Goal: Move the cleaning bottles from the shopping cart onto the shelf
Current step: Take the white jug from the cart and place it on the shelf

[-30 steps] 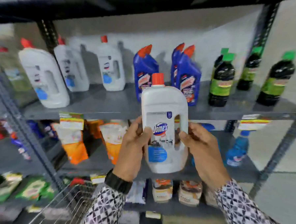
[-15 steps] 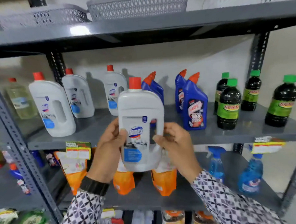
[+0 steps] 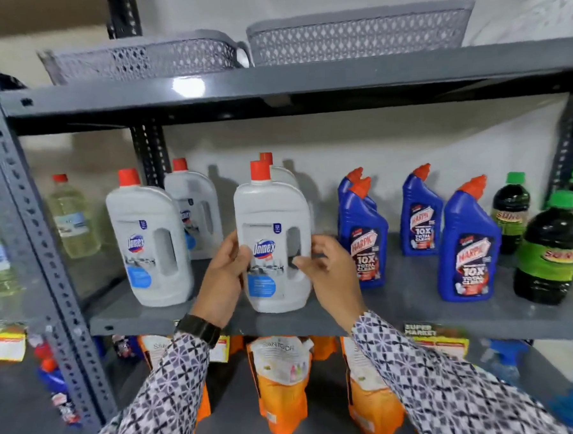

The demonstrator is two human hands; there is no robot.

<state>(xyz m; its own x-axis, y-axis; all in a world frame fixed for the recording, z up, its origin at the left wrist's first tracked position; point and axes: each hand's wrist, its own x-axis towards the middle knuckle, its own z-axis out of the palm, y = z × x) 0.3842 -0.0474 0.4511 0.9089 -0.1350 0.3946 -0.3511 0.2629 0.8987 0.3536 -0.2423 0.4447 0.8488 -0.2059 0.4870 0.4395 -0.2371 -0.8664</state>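
Note:
A white Domex bottle (image 3: 273,244) with a red cap stands upright near the front edge of the grey shelf (image 3: 399,297). My left hand (image 3: 223,280) grips its left side and my right hand (image 3: 328,274) holds its right side by the handle. Another white Domex bottle (image 3: 149,244) stands to the left, one more (image 3: 195,211) behind that, and a third is mostly hidden behind the held bottle. The shopping cart is out of view.
Blue Harpic bottles (image 3: 467,244) and dark green-capped bottles (image 3: 549,253) fill the shelf's right half. Grey baskets (image 3: 355,34) sit on the shelf above. Orange pouches (image 3: 280,383) hang on the shelf below. A grey upright post (image 3: 22,210) stands at the left.
Both hands carried the bottle up and forward onto the shelf, where its base now rests. The view tilted upward, and the cart dropped out of sight.

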